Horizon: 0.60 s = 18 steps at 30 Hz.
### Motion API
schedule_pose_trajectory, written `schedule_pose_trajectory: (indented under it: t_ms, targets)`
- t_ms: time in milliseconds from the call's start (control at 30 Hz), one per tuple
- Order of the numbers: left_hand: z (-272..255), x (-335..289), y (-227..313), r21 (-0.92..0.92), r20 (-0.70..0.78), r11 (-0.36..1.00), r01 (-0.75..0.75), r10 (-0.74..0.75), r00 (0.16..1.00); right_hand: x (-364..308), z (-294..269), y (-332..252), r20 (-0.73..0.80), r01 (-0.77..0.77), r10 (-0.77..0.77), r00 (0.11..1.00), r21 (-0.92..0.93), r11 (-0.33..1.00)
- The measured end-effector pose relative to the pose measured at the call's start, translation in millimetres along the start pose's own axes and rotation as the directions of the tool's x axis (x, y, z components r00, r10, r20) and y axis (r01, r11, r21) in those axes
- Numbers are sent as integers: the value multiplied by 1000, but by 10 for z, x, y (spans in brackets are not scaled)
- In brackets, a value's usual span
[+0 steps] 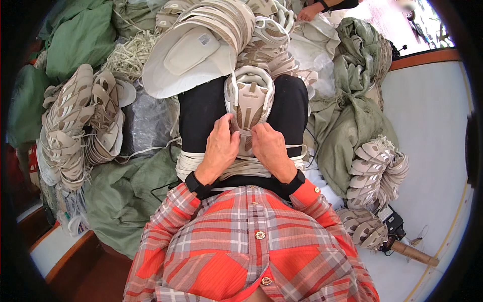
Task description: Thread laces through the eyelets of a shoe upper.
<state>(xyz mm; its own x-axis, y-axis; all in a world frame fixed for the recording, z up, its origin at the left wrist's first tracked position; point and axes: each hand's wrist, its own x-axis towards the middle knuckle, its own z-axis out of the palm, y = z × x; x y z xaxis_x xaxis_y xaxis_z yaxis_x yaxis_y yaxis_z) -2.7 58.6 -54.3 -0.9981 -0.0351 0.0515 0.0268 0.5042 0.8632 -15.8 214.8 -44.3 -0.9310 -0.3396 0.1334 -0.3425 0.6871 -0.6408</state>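
Note:
A beige and white shoe upper [250,95] lies on my lap between my knees, its collar pointing away from me. My left hand [220,146] is closed at the upper's left edge, with thumb and fingertips pinched against it. On the opposite edge my right hand [271,148] pinches a pale shoelace [245,133] that crosses the front of the upper. The exact grip is partly hidden by the fingers. Under my wrists, a bundle of white laces [188,164] lies across my thighs.
Stacked shoe uppers [216,30] rest beyond my left knee. More uppers [68,136] are piled at left, beside tangled laces [132,56]. Green sacks [133,194] surround me. Further uppers [375,171] lie at right near a wooden stick [415,253]. Another person's hand [310,11] shows at the top.

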Motion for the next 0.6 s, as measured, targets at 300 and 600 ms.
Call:
schedule_pose_trajectory:
  t_ms: [300, 600]
  targets:
    - [-11, 39, -63, -133, 65, 984, 122, -114, 991, 28, 42, -44, 25, -42, 46, 999, -147, 988]
    - [-24, 42, -62, -210, 99, 964, 165, -147, 984, 79, 101, 24, 2, -160, 160, 987, -13, 987]
